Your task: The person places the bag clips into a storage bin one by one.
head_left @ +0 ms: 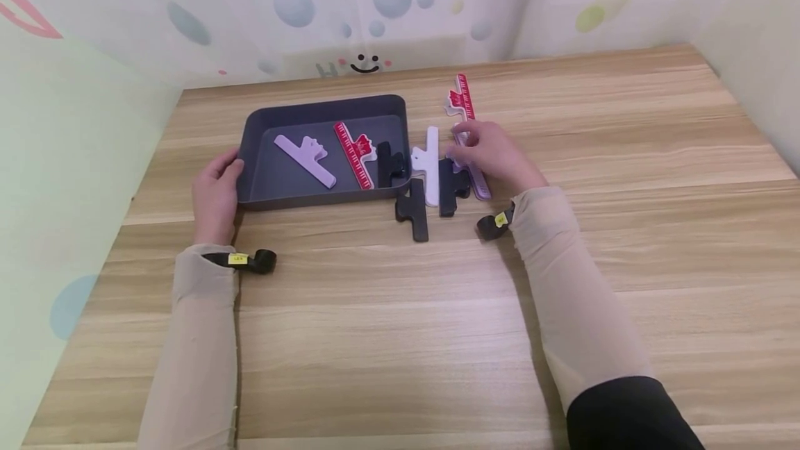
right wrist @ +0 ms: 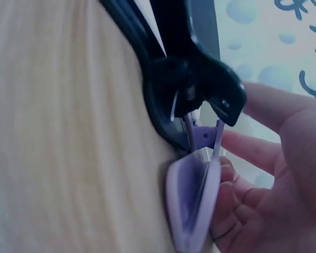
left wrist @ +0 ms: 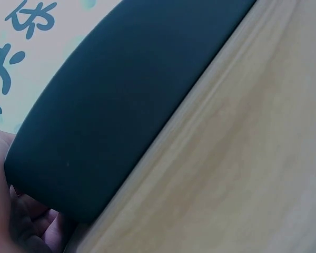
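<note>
My left hand [head_left: 215, 196] holds the left end of a dark grey tray [head_left: 312, 198], whose outer wall fills much of the left wrist view. A lilac clip [head_left: 306, 158], a red piano-key clip [head_left: 355, 158] and a black clip [head_left: 384, 165] lie inside. To the tray's right, my right hand [head_left: 500, 155] has thumb and fingers round a purple clip [head_left: 480, 182]. In the right wrist view this purple clip [right wrist: 187, 211] stands on edge, its handles partly behind a black clip [right wrist: 171, 100]. The thumb's contact there is hidden.
Beside the tray's right end lie a white clip [head_left: 432, 172] and two black clips, one nearer [head_left: 419, 214] and one near my right hand [head_left: 446, 193]. A red clip [head_left: 464, 99] lies beyond that hand. A patterned wall [head_left: 437, 12] borders the wooden table [head_left: 375, 339].
</note>
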The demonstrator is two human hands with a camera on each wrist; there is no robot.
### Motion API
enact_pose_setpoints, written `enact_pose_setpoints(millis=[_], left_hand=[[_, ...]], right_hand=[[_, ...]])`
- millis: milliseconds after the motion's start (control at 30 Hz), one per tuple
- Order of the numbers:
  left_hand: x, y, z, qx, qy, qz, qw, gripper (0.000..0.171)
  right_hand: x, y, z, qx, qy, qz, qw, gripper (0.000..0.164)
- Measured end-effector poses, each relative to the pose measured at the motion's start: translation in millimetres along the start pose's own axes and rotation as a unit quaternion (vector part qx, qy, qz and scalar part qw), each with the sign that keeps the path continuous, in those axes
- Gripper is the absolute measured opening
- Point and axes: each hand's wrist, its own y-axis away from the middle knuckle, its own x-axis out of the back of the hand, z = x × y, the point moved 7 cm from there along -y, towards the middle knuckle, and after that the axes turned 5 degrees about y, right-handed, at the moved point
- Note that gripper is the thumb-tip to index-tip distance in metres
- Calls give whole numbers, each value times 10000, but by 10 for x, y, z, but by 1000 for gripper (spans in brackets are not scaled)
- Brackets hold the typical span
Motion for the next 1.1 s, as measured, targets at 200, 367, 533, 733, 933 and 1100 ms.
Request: enact_pose_setpoints(millis=[200,367,533,733,933,1100], left_hand=[[-8,6,5,8,14,-12,10000,38],[-3,7,0,0,34,-15,10000,38],[3,4,-5,19,163,-16,9999,37],[3,7,0,23,133,-8,9999,37],[-5,10,0,29,209,-27,9998,37],[-13,14,-1,9,284,-49,9996,37]], right_hand=[[-41,-10,-51,38,388,-164,9991,61],[-51,10,-53,10,336,-239,9991,55],[-31,27,-41,13,284,-249,9993,54],[-8,42,0,-80,30,-180,9998,56],[6,55,72,-262,-585,-41,9979,50],[6,60,101,-296,-950,32,9950,40]])
